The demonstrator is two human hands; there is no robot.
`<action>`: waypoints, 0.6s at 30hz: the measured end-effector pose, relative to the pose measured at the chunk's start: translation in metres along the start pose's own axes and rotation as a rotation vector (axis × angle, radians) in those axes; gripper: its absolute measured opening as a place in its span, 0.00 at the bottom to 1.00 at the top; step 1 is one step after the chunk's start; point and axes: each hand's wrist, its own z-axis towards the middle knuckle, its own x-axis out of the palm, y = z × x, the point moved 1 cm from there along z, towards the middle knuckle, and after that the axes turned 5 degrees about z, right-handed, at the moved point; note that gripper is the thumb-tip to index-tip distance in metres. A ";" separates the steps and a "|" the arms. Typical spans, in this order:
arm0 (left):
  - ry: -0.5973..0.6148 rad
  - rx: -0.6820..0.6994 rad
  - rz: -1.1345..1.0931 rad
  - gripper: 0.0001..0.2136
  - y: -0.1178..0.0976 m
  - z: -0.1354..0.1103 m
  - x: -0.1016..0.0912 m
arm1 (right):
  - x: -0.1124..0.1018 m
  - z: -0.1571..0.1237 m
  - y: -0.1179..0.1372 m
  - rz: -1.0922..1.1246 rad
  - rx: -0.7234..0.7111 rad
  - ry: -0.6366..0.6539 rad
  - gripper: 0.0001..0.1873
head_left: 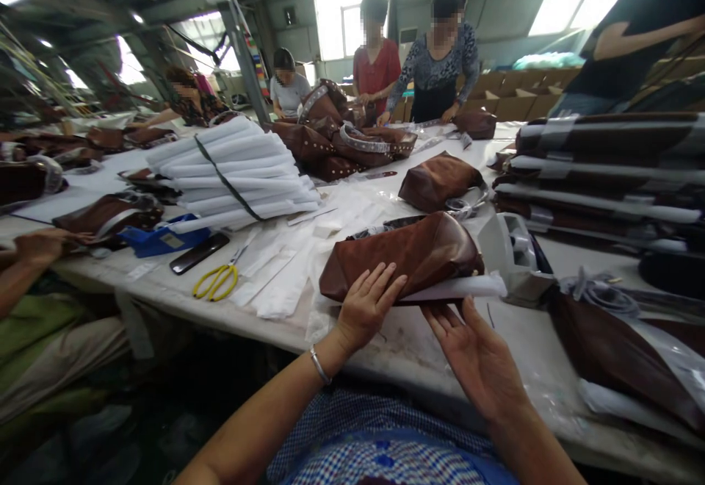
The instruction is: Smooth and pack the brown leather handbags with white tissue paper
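A brown leather bag lies on its side at the table's near edge. A rolled white sheet sticks out along its near side, to the right. My left hand lies on the bag's near face with its fingers stretched flat. My right hand is palm up with fingers spread, its fingertips at the thin dark edge below the white roll; whether they touch it I cannot tell. Behind this bag lies a second brown bag. Just right of the first bag stands a grey tape dispenser.
Left on the table are yellow-handled scissors, a phone, a blue tray and a strapped stack of white sheets. Wrapped brown bags are piled at right. Several people work around the table; one person's hand is at left.
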 end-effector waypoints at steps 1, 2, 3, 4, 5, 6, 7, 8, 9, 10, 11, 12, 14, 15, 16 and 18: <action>-0.019 -0.026 -0.014 0.26 0.007 0.008 -0.005 | 0.001 0.001 0.000 -0.030 -0.011 0.033 0.20; -0.036 -0.051 -0.032 0.26 0.014 0.017 -0.011 | 0.000 0.003 -0.001 -0.079 -0.024 0.059 0.20; -0.050 -0.080 -0.054 0.27 0.023 0.026 -0.019 | -0.002 0.005 -0.002 -0.157 -0.039 0.079 0.21; -0.063 -0.116 -0.079 0.28 0.032 0.035 -0.027 | -0.005 0.008 -0.005 -0.268 -0.055 0.097 0.22; -0.080 -0.166 -0.103 0.28 0.042 0.044 -0.035 | -0.010 0.011 -0.009 -0.406 -0.074 0.114 0.22; -0.102 -0.231 -0.127 0.28 0.053 0.051 -0.044 | -0.015 0.015 -0.014 -0.557 -0.094 0.134 0.22; -0.131 -0.299 -0.153 0.28 0.063 0.057 -0.053 | -0.021 0.019 -0.020 -0.704 -0.117 0.163 0.21; -0.167 -0.369 -0.180 0.29 0.074 0.062 -0.063 | -0.027 0.024 -0.026 -0.832 -0.146 0.205 0.20; -0.204 -0.430 -0.209 0.29 0.083 0.065 -0.072 | -0.031 0.030 -0.032 -0.933 -0.182 0.258 0.19; -0.241 -0.477 -0.237 0.28 0.092 0.068 -0.082 | -0.035 0.036 -0.039 -1.010 -0.228 0.316 0.18; -0.278 -0.512 -0.262 0.28 0.099 0.070 -0.091 | -0.037 0.043 -0.045 -1.072 -0.277 0.373 0.16; -0.314 -0.542 -0.278 0.27 0.106 0.072 -0.101 | -0.037 0.049 -0.051 -1.127 -0.324 0.425 0.15; -0.386 -0.590 -0.276 0.26 0.115 0.072 -0.119 | -0.032 0.062 -0.063 -1.225 -0.404 0.503 0.14; -0.420 -0.606 -0.265 0.26 0.118 0.071 -0.128 | -0.026 0.068 -0.069 -1.272 -0.430 0.538 0.15; -0.452 -0.619 -0.248 0.26 0.119 0.070 -0.136 | -0.019 0.073 -0.075 -1.317 -0.448 0.573 0.16; -0.504 -0.633 -0.204 0.26 0.120 0.067 -0.150 | -0.001 0.082 -0.089 -1.409 -0.486 0.655 0.19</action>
